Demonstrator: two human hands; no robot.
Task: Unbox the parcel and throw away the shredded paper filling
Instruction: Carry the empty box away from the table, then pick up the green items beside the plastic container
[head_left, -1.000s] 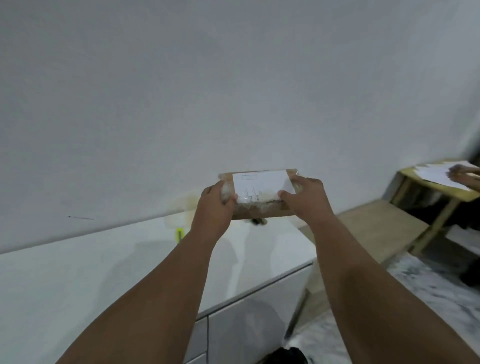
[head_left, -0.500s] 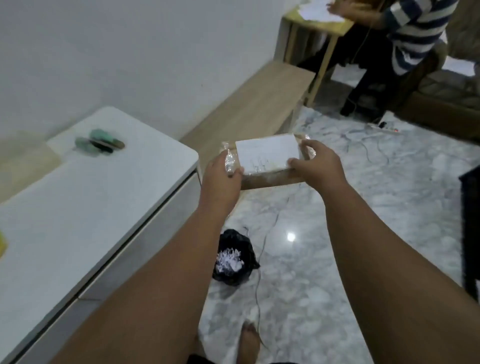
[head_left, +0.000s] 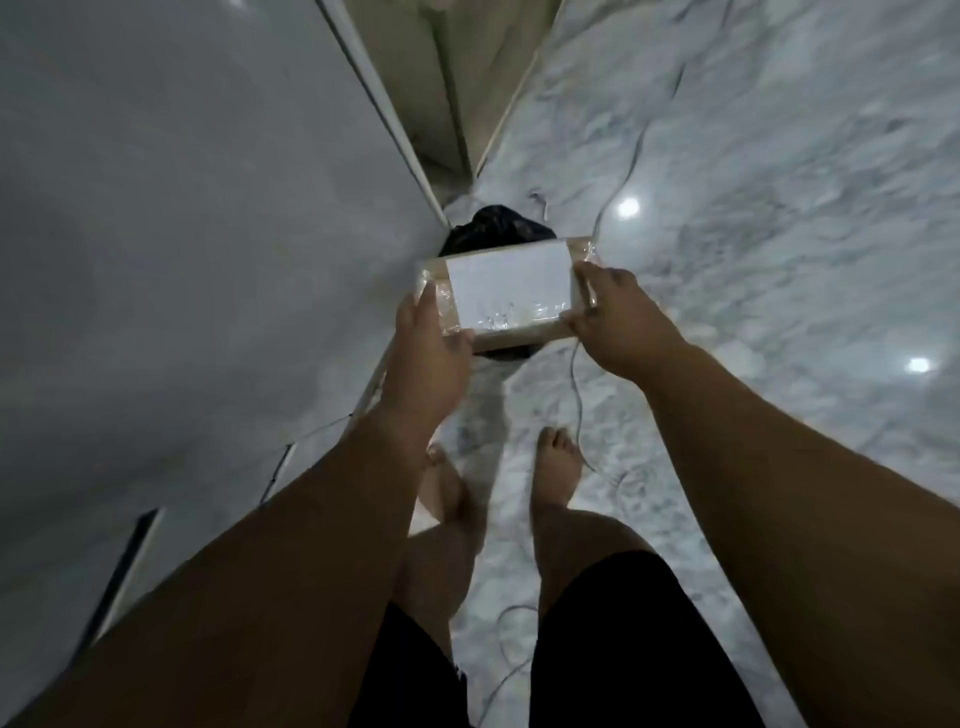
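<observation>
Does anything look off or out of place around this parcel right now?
One thing: a thin cable trails loose across the marble floor beside the bare feet, a possible trip hazard. The parcel looks intact, taped shut, held by the left hand and right hand over the black bag.

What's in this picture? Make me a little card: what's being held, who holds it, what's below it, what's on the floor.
held thing: brown parcel with a white label, taped shut
left hand: grips the parcel's left end
right hand: grips its right end
below the parcel: black bag on the floor, partly hidden
floor: pale marble, a thin cable, two bare feet
at the left: white cabinet
</observation>
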